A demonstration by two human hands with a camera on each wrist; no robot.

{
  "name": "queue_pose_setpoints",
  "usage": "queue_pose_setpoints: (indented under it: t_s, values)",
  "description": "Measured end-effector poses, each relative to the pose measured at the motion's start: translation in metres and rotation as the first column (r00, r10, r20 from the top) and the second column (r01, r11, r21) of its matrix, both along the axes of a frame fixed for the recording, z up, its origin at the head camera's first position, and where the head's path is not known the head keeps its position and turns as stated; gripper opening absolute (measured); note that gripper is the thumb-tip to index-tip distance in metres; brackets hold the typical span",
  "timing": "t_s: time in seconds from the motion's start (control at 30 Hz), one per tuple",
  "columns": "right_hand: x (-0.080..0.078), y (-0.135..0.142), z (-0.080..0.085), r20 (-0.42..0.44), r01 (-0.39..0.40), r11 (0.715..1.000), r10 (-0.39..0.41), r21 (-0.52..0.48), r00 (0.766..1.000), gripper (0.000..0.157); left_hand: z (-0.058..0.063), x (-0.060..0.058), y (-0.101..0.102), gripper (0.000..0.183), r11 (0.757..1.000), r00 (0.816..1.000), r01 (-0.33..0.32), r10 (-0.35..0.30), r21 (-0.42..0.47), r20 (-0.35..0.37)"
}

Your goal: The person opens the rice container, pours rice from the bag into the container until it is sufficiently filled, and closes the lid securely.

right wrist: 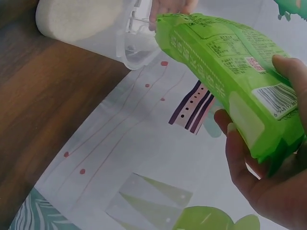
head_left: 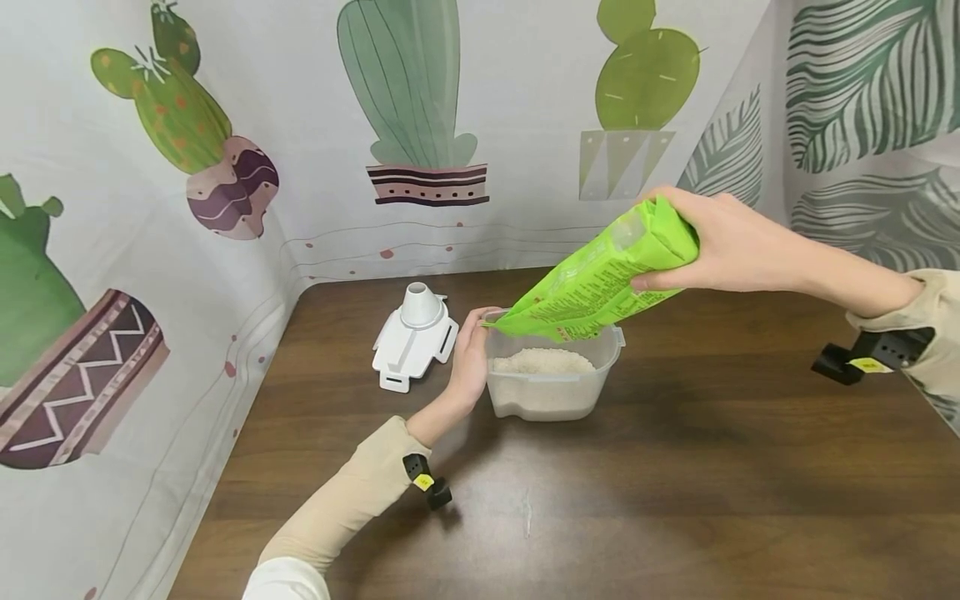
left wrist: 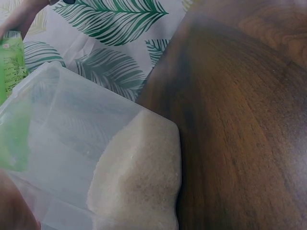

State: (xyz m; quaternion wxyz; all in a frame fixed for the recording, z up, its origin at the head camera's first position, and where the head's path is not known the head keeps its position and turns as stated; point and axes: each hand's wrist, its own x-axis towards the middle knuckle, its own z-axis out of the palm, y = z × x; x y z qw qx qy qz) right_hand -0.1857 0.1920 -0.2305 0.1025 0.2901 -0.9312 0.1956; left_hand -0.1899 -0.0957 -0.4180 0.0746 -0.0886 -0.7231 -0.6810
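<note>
A bright green rice bag (head_left: 592, 279) slants down to the left, its mouth end over a translucent plastic container (head_left: 551, 392). My right hand (head_left: 731, 242) grips the bag's raised bottom end, with the thumb and fingers on opposite sides, as the right wrist view shows. A heap of white rice (head_left: 543, 361) lies in the container; it shows through the wall in the left wrist view. At the container's left end, my left hand (head_left: 468, 367) holds the rim beside the bag's mouth. Whether its fingertips also pinch the bag is hidden.
A white lid (head_left: 408, 350) with a cone-shaped spout and side clips lies left of the container on the brown wooden table (head_left: 675, 483). A cloth printed with cacti and leaves (head_left: 525, 100) hangs behind and beside the table.
</note>
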Motion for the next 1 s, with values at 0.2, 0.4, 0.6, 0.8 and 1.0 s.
queue_pose_setpoints:
  t_s: [0.2,0.4,0.6,0.8,1.0]
  values:
    - [0.0016,-0.0017,0.0019,-0.038,0.0,0.997,-0.003,-0.074,0.999,0.072,-0.0008,-0.001,0.0003,0.036,1.0,1.0,-0.002,0.002,-0.007,-0.004]
    - [0.0023,-0.0019,-0.0015,-0.11,-0.101,0.984,0.085,-0.147,0.99,0.079,0.0001,-0.0006,0.0004,0.038,1.0,1.0,-0.001,0.001,-0.009,0.012]
    - [0.0028,-0.0032,-0.0021,-0.17,-0.158,0.981,0.137,-0.116,0.976,0.076,0.0008,0.0,-0.0001,0.037,1.0,1.0,0.002,-0.001,-0.01,0.026]
    - [0.0022,-0.0012,-0.0041,-0.195,-0.184,0.977,0.16,-0.109,0.968,0.07,0.0014,0.0005,-0.0005,0.037,1.0,0.999,-0.003,0.004,-0.028,0.033]
    - [0.0026,0.0011,-0.0043,-0.211,-0.203,0.976,0.181,-0.084,0.96,0.066,0.0017,0.0017,0.0004,0.037,1.0,0.999,-0.002,0.003,-0.029,0.033]
